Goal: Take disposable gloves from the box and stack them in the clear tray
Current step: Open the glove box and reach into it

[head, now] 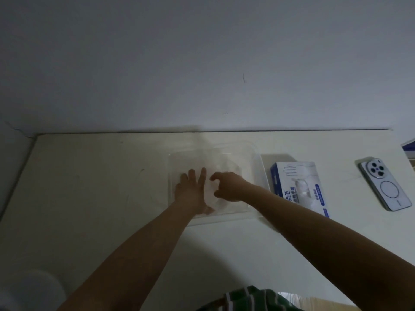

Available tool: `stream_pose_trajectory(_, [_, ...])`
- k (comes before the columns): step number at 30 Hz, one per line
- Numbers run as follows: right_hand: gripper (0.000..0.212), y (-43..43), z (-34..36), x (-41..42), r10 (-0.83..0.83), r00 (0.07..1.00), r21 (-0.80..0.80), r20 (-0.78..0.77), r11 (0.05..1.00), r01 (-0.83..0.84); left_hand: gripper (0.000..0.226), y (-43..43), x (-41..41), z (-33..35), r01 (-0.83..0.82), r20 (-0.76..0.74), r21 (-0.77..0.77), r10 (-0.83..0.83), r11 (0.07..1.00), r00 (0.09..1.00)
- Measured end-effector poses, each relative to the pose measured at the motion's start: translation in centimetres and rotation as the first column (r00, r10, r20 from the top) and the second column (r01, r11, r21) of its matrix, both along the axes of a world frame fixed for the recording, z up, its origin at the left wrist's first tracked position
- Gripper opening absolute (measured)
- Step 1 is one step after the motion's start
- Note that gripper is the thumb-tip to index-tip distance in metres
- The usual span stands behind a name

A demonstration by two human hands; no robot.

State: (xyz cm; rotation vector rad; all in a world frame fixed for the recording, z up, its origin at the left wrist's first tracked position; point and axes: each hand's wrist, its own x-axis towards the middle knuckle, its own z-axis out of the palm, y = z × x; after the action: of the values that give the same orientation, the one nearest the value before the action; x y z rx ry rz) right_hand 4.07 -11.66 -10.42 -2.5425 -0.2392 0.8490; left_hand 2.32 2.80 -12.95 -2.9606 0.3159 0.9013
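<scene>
Dim bluish light, soft focus, wide-angle bending at edges, faint shadows

- Wall point(202, 63) closes off the far edge of the surface point(89, 187); only a thin strip lies between it and the tray point(258, 162).
- Left of the tray: a wide bare stretch, free to approach.
- Tray open from above. The left hand point(190, 191), lying flat, and the right hand point(229, 186), curled, fill its near-left part; the far-right part is free.
- Box point(298, 187) just right of the tray, with a narrow gap between; it blocks a low sideways pass.
- Phone point(385, 187) lies flat further right, with a bare lane between it and the box.
</scene>
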Motion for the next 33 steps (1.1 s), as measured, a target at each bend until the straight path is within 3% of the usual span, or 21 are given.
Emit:
stream_pose_trajectory(3, [0.066,-1.0,-1.0,0.5,-0.125,0.991,-0.063,-0.048,0.991,0.121,0.122,-0.1,0.2,0.7,-0.023,0.015,-0.026,0.024,0.999,1.000])
stream_pose_trajectory(5, [0.073,-1.1,-1.2,0.9,-0.126,0.991,-0.057,-0.044,0.991,0.123,0.097,-0.3,0.5,1.2,0.002,0.157,-0.073,0.009,0.997,0.988])
stream_pose_trajectory(7, [0.078,-0.8,-1.4,0.9,-0.111,0.992,-0.050,-0.064,0.993,0.108,0.079,-0.4,0.8,1.5,-0.066,0.098,-0.151,0.081,0.986,0.992])
stream_pose_trajectory(10, [0.084,-0.7,-1.5,0.9,-0.127,0.988,-0.066,-0.086,0.990,0.121,0.093,-0.1,0.6,1.1,-0.170,-0.139,-0.069,0.159,0.983,0.977])
stream_pose_trajectory(14, [0.089,-1.0,-1.2,0.6,-0.167,0.978,-0.123,-0.125,0.981,0.151,0.105,-0.2,0.0,1.3,-0.158,-0.109,0.030,0.161,0.987,0.981])
stream_pose_trajectory(17, [0.092,-0.6,-0.4,0.5,-0.151,0.975,-0.146,-0.165,0.981,0.127,0.119,-0.3,0.2,2.1,-0.196,-0.199,0.052,0.203,0.979,0.959])
stream_pose_trajectory(19, [0.085,-0.7,0.7,0.8,-0.090,0.989,-0.143,-0.119,0.987,0.073,0.109,-0.4,0.3,3.1,-0.238,-0.192,-0.002,0.233,0.971,0.953])
stream_pose_trajectory(22, [0.047,-1.6,4.2,1.1,-0.074,0.997,0.082,0.007,0.994,0.073,0.053,-0.9,0.3,5.4,-0.256,0.064,-0.179,0.271,0.950,0.960])
stream_pose_trajectory(24, [0.019,-3.0,6.9,1.1,-0.154,0.983,0.300,0.103,0.947,0.117,0.025,-2.2,0.4,7.5,-0.221,0.232,-0.304,0.297,0.927,0.926])
stream_pose_trajectory(27, [0.013,-6.8,9.3,0.8,-0.351,0.900,0.407,0.259,0.884,0.228,0.014,-5.7,0.4,10.2,-0.165,0.309,-0.506,0.356,0.847,0.882])
stream_pose_trajectory(29, [0.015,-10.6,9.0,-0.3,-0.469,0.837,0.339,0.282,0.865,0.371,0.013,-9.2,-0.1,11.5,-0.135,0.240,-0.623,0.352,0.771,0.905])
stream_pose_trajectory(31, [0.017,-14.4,7.5,-1.8,-0.506,0.822,0.157,0.261,0.863,0.481,0.011,-12.7,-0.7,11.8,-0.098,0.146,-0.699,0.275,0.709,0.950])
stream_pose_trajectory(33, [0.017,-17.5,5.8,-4.0,-0.523,0.827,0.015,0.206,0.847,0.531,0.015,-16.2,-1.4,11.2,-0.032,0.101,-0.701,0.144,0.712,0.984])
